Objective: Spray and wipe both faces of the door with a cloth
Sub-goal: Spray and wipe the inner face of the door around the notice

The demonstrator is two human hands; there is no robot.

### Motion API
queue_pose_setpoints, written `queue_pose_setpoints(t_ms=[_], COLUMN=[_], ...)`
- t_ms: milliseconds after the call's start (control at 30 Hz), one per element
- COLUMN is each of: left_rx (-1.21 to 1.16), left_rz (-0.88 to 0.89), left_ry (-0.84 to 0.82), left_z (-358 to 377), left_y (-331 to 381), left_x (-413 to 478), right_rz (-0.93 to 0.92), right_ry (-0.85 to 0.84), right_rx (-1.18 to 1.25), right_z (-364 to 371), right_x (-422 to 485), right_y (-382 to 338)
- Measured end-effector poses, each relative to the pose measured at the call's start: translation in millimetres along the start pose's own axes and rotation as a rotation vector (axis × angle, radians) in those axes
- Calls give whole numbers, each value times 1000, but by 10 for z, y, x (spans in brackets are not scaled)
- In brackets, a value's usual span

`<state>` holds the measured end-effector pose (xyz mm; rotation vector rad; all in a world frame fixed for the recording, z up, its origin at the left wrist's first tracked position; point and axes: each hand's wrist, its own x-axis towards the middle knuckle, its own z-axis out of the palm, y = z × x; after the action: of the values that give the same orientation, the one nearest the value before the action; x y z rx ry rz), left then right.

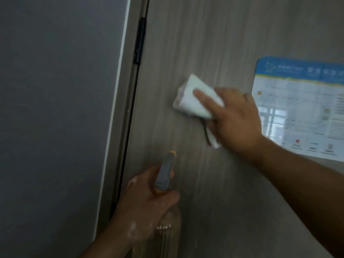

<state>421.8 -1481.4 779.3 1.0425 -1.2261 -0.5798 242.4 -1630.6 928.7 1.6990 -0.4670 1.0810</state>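
Note:
The grey-brown wood-grain door [214, 43] fills most of the view. My right hand [236, 116] holds a folded white cloth [193, 97] flat against the door's face, the forefinger stretched over the cloth and the other fingers curled round its lower fold. Lower down, my left hand [143, 200] grips a spray bottle [164, 175] with a grey and orange head, its nozzle pointing up at the door. The bottle's clear body shows below the hand.
A blue-and-white printed notice [301, 108] is stuck to the door at the right, close to my right hand. A black hinge [140, 41] sits at the door's left edge beside the door frame [121, 112]. A grey wall [55, 108] fills the left.

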Motion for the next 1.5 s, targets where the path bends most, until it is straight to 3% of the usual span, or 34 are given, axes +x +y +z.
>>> queue_pose_setpoints(t_ms=[233,333,467,600,833,1033,1200,1300,1500], left_rx=[171,161,158,119,120,137,198,193,143], left_rz=[62,63,26,-64,-90,-54,8,-10,-43], left_ry=[0,-14,-22,-39,-10,17,58,94,118], left_z=[150,141,97,82,65,43,-21,-91,-406], left_y=[-11,-53,-155,-296,-491,-537,-556,-549,-645], left_x=[106,84,-50,-194,-240,-266,-293,-341,-529], right_rz=[172,110,-43,-85,191,209,277,155,-332], right_ry=[90,92,-68,-144,59,109,32,-18,-290], right_rx=[0,2,28,34,13,-24,20,68,88], right_z=[68,44,-8,-36,53,109,67,89,147], right_x=[504,13,-873,-948,47,155,84,-311,-1226], right_y=[238,-55,-444,-400,-90,-91,-260,-610,-1070])
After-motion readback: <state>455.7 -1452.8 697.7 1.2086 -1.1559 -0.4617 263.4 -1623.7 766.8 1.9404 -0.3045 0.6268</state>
